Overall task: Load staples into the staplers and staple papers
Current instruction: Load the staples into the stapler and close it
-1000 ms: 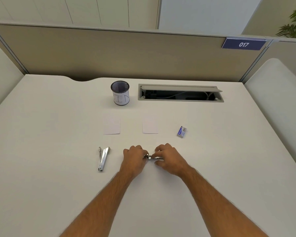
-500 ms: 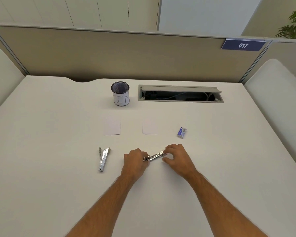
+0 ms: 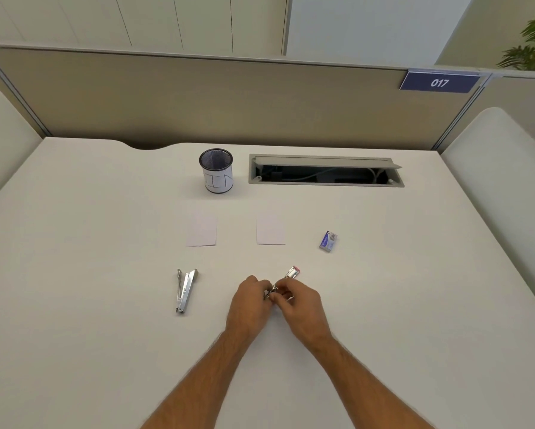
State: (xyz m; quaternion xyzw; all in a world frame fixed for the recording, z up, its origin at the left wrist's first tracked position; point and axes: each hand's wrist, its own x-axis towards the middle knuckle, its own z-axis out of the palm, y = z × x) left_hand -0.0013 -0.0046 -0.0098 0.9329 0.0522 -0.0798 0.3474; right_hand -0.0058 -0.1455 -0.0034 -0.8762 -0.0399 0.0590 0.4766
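Observation:
Both hands meet over a small metal stapler (image 3: 292, 272) near the middle of the white desk (image 3: 74, 274). My left hand (image 3: 250, 301) grips its near end with curled fingers. My right hand (image 3: 300, 303) pinches the stapler's body beside it. The stapler's far end sticks out past the fingers, opened, pointing toward the back right. A second silver stapler (image 3: 185, 289) lies opened to the left, apart from both hands. Two small white papers (image 3: 201, 229) (image 3: 270, 229) lie side by side beyond the hands. A small blue staple box (image 3: 328, 241) sits to their right.
A black mesh pen cup (image 3: 216, 170) with a white label stands at the back centre. To its right is an open cable tray (image 3: 325, 171) set into the desk. A beige partition (image 3: 229, 100) closes the far edge.
The stapler was swung open between the hands. My right hand first moved out to the right along it, then came back in toward my left hand. The stapler's far end now shows beyond the fingers.

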